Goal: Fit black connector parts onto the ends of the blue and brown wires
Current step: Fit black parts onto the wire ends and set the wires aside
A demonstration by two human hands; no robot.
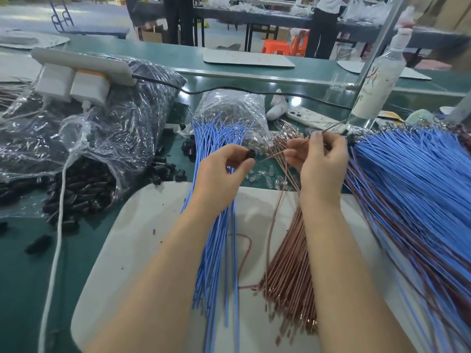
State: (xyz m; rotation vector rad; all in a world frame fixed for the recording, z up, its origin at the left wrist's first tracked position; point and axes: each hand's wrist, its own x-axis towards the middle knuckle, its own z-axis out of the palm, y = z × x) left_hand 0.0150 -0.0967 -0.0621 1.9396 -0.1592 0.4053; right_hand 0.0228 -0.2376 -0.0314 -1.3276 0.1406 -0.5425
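Your left hand (221,171) pinches one black connector part (250,154) between thumb and curled forefinger, with the open end turned toward your right hand (321,161). The right hand's fingers are curled and pinch a single brown wire (276,154). Its free end points across at the left hand and stops just beside the connector; I cannot tell whether they touch. The hands are near each other but apart.

Under the left hand and wrist lies a bundle of blue wires (216,250), fanned from beyond the fingertips back toward you. Under the right wrist lies a bundle of brown wires (288,271), with one stray brown wire looping between the two forearms. Both bundles rest on a white mat (142,225) on the green table (25,276).

Right of the right hand is a big heap of mixed blue and brown wires (407,187), which touches the forearm. Between the hands, just past the mat edge, are a few small clear parts (262,174).

Left of the left hand, loose black connectors (163,169) sit on the table. Further left, an open plastic bag of black connectors (84,184) spills out.

Beyond the left hand's fingertips stands a clear bag of small parts (229,108). Beyond the right hand are a white phone (313,118) and a bottle (379,80).

Far left of the left hand, a white power strip (84,64) with chargers (89,87) rests on another bag. A white cable (57,225) runs down from it toward you.
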